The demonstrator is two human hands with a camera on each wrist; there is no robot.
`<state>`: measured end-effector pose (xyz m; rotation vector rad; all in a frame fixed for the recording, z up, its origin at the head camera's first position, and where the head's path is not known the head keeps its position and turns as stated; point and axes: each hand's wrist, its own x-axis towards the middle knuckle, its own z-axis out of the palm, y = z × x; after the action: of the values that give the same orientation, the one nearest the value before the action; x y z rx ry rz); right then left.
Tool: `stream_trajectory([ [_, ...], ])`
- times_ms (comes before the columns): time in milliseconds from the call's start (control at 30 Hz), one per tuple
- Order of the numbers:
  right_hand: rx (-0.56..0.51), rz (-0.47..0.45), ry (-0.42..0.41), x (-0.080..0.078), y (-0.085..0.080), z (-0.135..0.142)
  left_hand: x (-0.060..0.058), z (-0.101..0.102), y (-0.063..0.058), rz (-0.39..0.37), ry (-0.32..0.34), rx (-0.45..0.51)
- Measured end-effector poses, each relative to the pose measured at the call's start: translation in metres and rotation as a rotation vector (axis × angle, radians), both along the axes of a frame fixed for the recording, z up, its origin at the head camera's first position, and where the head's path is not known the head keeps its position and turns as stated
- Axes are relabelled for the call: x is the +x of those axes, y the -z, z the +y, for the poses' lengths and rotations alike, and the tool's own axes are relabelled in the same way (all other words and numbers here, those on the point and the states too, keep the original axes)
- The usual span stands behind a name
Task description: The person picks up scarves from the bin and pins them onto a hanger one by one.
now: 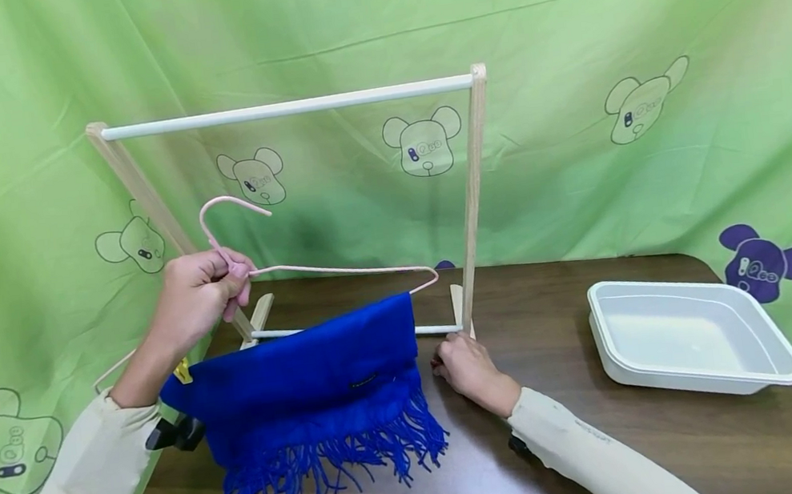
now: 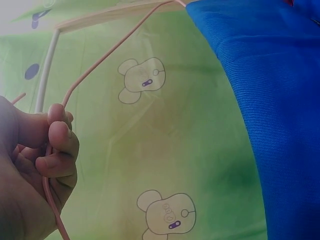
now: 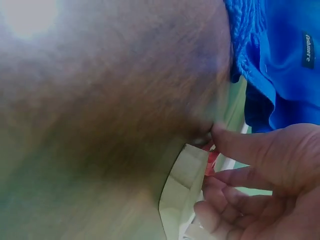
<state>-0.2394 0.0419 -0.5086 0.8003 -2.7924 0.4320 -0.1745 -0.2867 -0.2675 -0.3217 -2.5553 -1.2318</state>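
Note:
My left hand [image 1: 208, 287] grips a pink clothes hanger [image 1: 340, 268] at the neck, below its hook. A blue fringed scarf [image 1: 308, 377] hangs folded over the hanger's lower part. A small yellow clip [image 1: 183, 371] sits at the scarf's left top corner. In the left wrist view, fingers curl round the pink wire, apart from the scarf. Low beside the rack's right foot, my right hand [image 1: 470, 368] has thumb and fingers round a small red object [image 3: 212, 162]. Most of that object is hidden, so its kind cannot be told.
A rack with wooden sides and a white top bar [image 1: 294, 107] stands behind the scarf. Its right wooden foot [image 3: 182, 187] is close to my right fingers. A white plastic tray [image 1: 700, 384] rests on the brown table [image 1: 554, 440] at right. Green printed cloth [image 1: 565, 205] hangs behind.

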Motion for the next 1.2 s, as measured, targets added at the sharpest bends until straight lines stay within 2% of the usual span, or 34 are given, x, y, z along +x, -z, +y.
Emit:
stream_trajectory([
  [100,0.028,-0.037,0.043,-0.001,-0.002,-0.003,-0.001,0.001,0.001,0.005,0.008,0.005],
  [200,0.033,-0.026,0.052,-0.002,-0.003,-0.007,-0.001,0.001,0.001,0.017,0.011,0.004],
  [400,-0.016,0.032,0.009,0.0,-0.005,-0.012,0.001,-0.001,0.001,0.029,0.0,-0.027],
  [600,-0.075,0.018,-0.016,0.005,-0.01,-0.01,0.001,-0.001,0.002,0.023,0.007,-0.023],
  [733,-0.123,-0.065,-0.025,0.009,-0.017,-0.004,0.001,-0.001,0.004,0.014,0.006,-0.026],
  [967,-0.212,-0.237,0.048,0.013,-0.037,0.009,0.0,-0.001,0.002,0.033,0.011,-0.034],
  [1100,-0.271,-0.295,0.068,0.017,-0.045,0.014,0.002,-0.002,0.003,0.032,0.013,-0.042],
  [1200,-0.337,-0.298,0.07,0.02,-0.05,0.018,0.002,-0.001,0.002,0.033,0.015,-0.051],
])
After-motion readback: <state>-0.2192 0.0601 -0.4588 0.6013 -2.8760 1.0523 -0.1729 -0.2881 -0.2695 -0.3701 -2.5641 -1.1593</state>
